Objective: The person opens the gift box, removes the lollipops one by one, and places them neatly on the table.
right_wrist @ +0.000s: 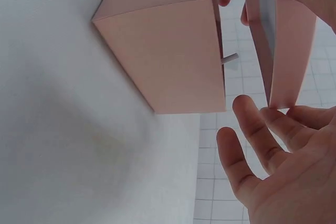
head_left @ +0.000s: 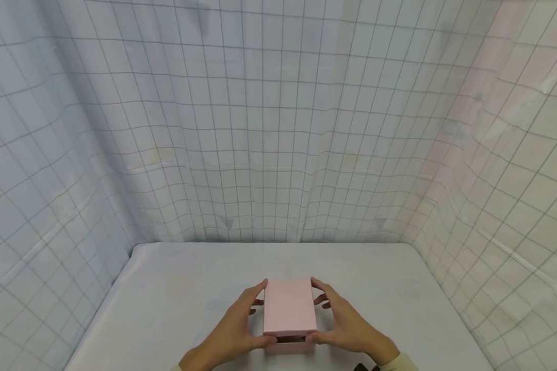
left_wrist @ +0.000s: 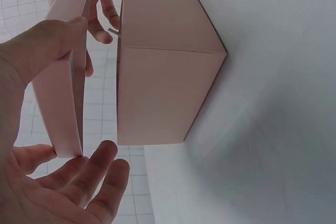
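Both hands hold a pink box lid (head_left: 290, 306) by its sides, raised a little above a matching pink box (left_wrist: 170, 93). My left hand (head_left: 234, 327) pinches the lid's left side, thumb at the near corner and a finger at the far one. On the opposite side my right hand (head_left: 348, 324) grips it in the same way. A gap separates lid and box, dark inside in the head view. From the box's top edge a small pale strip (right_wrist: 230, 58) sticks out. What the box contains is hidden.
The box stands on a table with a white cloth (head_left: 176, 309). White curtains with a dark grid (head_left: 278, 129) hang behind the table and along both sides. Something small and dark (head_left: 365, 367) shows beside the right sleeve at the lower edge.
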`<state>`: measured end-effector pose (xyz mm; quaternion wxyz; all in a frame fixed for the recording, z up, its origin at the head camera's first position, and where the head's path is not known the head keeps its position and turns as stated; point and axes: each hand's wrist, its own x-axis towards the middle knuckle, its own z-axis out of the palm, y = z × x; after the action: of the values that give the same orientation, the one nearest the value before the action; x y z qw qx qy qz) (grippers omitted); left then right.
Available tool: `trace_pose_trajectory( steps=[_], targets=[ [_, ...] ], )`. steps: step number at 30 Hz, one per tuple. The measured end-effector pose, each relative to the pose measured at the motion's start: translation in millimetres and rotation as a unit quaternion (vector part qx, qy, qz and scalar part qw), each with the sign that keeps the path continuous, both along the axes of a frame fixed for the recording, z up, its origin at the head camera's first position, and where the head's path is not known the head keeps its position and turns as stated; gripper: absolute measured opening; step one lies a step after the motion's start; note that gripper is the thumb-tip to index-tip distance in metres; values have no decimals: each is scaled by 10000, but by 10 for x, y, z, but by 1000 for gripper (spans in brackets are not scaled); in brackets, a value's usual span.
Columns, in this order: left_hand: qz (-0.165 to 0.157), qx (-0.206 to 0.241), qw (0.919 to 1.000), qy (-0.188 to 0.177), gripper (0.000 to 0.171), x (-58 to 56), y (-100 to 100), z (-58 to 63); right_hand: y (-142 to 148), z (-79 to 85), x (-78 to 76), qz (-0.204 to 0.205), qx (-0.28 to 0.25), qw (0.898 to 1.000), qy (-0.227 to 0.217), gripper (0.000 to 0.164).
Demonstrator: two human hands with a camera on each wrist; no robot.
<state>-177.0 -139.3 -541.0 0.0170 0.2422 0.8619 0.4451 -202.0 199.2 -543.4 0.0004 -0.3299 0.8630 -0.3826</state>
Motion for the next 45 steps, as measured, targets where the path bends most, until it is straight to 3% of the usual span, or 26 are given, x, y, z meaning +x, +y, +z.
trace_pose_trajectory(
  steps=[6,14,19,25,32,36,45],
  targets=[
    [-68,443,9990,-44,125,-18,-37,87,-66,98,-39,99,-259,9996,-13,121],
    [-41,841,9960,-304,125,-28,-111,140,-252,210,-74,370,-1043,9879,-1086,107],
    [247,794,9961,-280,120,-10,-161,176,-374,240,-79,365,-1155,9858,-1160,104],
    [904,758,9929,-155,104,-17,-187,225,-518,277,-112,118,-989,9888,-1113,104],
    [1397,755,9872,-164,103,-45,-256,225,-691,349,-175,-15,-809,9913,-1034,101],
    [1511,663,9863,50,104,-65,-303,242,-789,378,-190,-4,-834,9911,-1037,98],
    [1804,296,9790,908,101,-61,-393,208,-987,420,-158,141,-1114,9827,-1470,89]
  ],
)
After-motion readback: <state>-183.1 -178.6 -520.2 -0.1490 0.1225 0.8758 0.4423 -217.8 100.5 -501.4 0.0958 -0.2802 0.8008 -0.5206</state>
